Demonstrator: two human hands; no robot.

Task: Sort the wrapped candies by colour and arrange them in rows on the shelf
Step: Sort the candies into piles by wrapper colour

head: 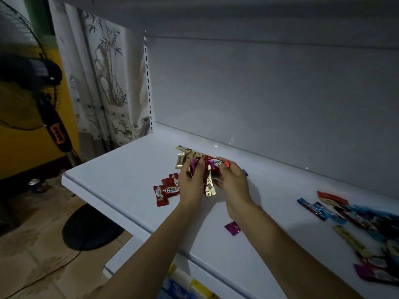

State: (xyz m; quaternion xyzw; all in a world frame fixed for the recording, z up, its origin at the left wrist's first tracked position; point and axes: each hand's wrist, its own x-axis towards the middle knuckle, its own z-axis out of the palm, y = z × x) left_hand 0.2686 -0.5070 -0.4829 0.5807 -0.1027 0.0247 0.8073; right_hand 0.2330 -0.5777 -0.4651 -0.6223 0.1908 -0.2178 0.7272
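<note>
Both my hands are raised over the white shelf, each holding wrapped candies. My left hand grips a bunch with a purple and a gold wrapper showing. My right hand pinches a red Choco candy at its fingertips, and a gold candy hangs between the two hands. Three red candies lie on the shelf left of my left hand. Gold candies lie behind the hands. One purple candy lies alone near my right forearm.
A mixed heap of blue, red, gold and purple candies covers the shelf's right side. The shelf's back panel rises behind. A standing fan and curtain are to the left; boxes sit on the lower shelf.
</note>
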